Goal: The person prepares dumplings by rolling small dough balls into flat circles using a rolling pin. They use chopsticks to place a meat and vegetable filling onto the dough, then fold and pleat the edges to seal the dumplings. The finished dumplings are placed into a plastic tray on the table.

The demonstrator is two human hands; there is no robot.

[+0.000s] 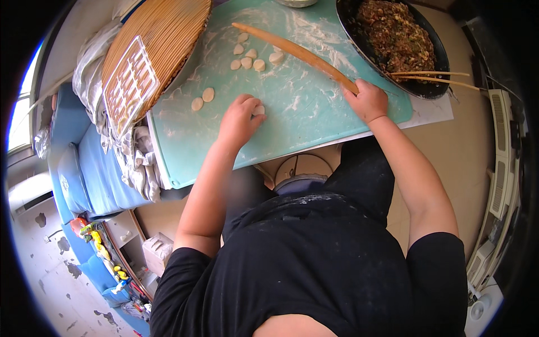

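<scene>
My right hand (368, 101) is closed around the near end of a wooden rolling pin (297, 51). The pin slants away to the far left over a floured green mat (314, 115). Nearer the middle, my left hand (240, 119) curls its fingers and thumb around a small white dough piece (258, 110) on the mat. Two flattened dough rounds (208, 94) lie to the left of that hand. Beyond it, several small dough pieces (247, 62) are grouped near the pin's far part. The underside of the piece in my left hand is hidden.
At the far right stands a black pan (351, 35) of minced filling (398, 39), with chopsticks (432, 73) across its rim. A round slatted tray (163, 39) with a white plastic grid (132, 84) on it occupies the far left. Crumpled cloth (137, 168) hangs beside the mat.
</scene>
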